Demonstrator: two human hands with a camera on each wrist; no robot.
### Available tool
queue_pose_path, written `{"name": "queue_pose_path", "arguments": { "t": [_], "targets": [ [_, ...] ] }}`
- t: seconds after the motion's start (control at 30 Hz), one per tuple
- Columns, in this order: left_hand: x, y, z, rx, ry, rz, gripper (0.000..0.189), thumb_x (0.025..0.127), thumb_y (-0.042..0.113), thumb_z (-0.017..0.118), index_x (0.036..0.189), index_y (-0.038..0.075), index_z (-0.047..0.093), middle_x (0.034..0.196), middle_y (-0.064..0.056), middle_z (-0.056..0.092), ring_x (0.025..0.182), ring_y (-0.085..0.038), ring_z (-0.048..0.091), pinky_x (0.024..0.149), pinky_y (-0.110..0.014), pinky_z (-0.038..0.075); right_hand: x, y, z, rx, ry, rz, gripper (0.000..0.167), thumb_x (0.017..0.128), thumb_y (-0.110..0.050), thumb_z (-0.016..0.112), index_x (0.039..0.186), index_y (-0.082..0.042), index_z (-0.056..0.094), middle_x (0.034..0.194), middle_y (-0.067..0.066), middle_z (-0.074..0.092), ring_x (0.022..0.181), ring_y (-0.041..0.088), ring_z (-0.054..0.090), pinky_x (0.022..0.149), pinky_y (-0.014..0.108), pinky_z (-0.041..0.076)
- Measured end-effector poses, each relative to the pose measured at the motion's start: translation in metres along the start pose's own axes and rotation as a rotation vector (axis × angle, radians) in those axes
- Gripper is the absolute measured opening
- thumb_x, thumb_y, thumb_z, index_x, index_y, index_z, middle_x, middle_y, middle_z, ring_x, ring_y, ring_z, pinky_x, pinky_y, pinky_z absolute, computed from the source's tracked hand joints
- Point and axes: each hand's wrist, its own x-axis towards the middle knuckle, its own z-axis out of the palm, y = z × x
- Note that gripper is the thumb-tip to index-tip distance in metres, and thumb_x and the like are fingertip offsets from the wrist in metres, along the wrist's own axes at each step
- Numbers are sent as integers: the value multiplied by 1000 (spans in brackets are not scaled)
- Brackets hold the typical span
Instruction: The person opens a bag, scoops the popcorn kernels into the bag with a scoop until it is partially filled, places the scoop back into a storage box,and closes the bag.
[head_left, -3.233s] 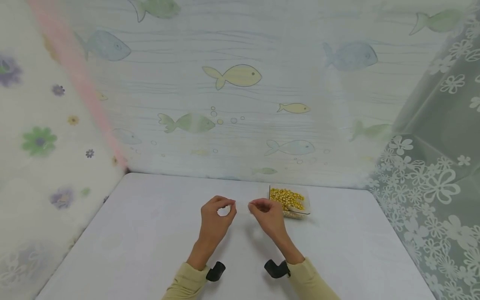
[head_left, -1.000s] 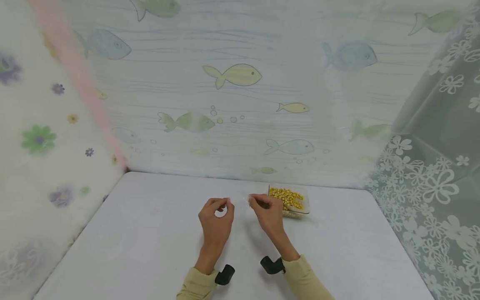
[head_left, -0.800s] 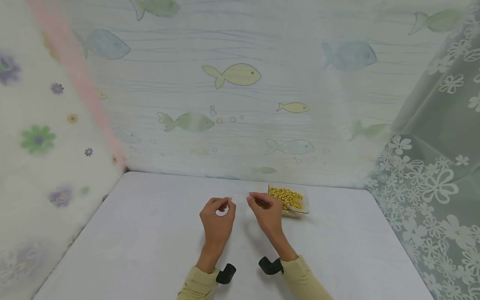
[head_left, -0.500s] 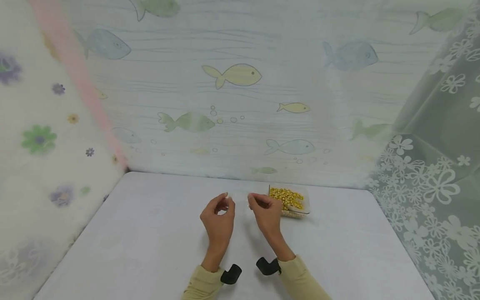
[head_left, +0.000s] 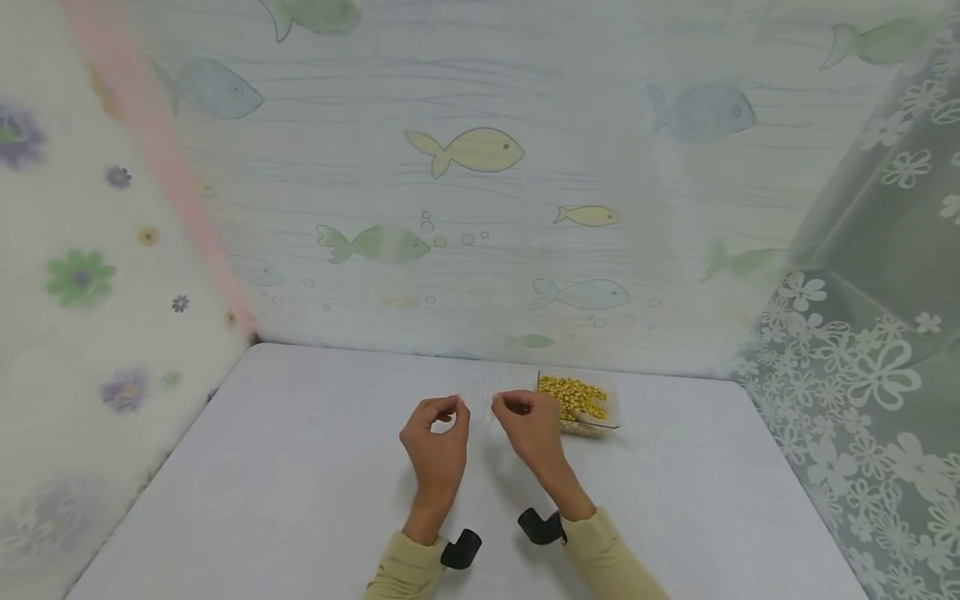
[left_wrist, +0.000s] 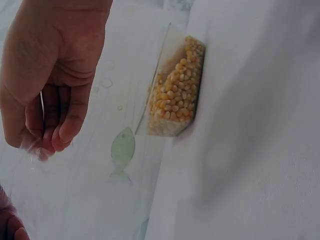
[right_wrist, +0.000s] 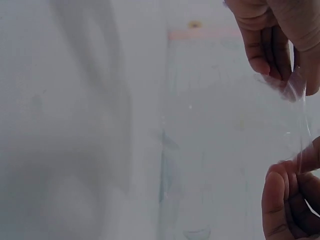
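Thin clear plastic film stretches between my two hands above the table, faint in the head view. My left hand pinches one side of it between thumb and fingertips. Opposite, my right hand pinches the other side with curled fingers, a short gap from the left fingertips. In the right wrist view the left hand is at the top and the right hand at the bottom. The left wrist view has the right hand large, with film at its fingertips.
A clear rectangular container of yellow corn kernels stands behind and right of the right hand. The white table meets a fish-patterned wall sheet at the back. Flowered sheets hang on both sides.
The left wrist has shifted right and the hand stands more upright. Half a second ago its thumb and forefinger were slightly apart; now they meet. The right hand moves only slightly.
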Motion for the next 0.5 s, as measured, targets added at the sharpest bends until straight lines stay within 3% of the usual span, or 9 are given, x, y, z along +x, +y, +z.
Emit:
{"name": "queue_pose_path", "arguments": {
  "t": [0.23, 0.37, 0.5],
  "targets": [
    [-11, -27, 10, 25, -58, 28, 17, 76, -19, 75, 87, -5, 78, 79, -17, 70, 71, -29, 66, 62, -38, 53, 1, -7, -1, -63, -63, -25, 11, 91, -9, 71, 94, -3, 81, 85, 10, 76, 73, 16, 71, 64, 28, 57],
    [-12, -34, 9, 32, -83, 38, 18, 78, -15, 76, 90, -2, 80, 80, -13, 72, 71, -24, 67, 63, -35, 54, 3, -7, -4, -88, -93, -54, 11, 92, -5, 71, 96, 0, 80, 84, 12, 76, 71, 17, 71, 61, 25, 56],
    [-9, -37, 5, 49, -81, 69, 18, 77, -14, 76, 89, -1, 81, 79, -10, 73, 68, -21, 67, 61, -29, 53, 5, -5, -9, -113, -93, -30, 11, 90, -3, 71, 96, 1, 80, 83, 10, 76, 71, 16, 70, 60, 24, 56]
  ]
}}
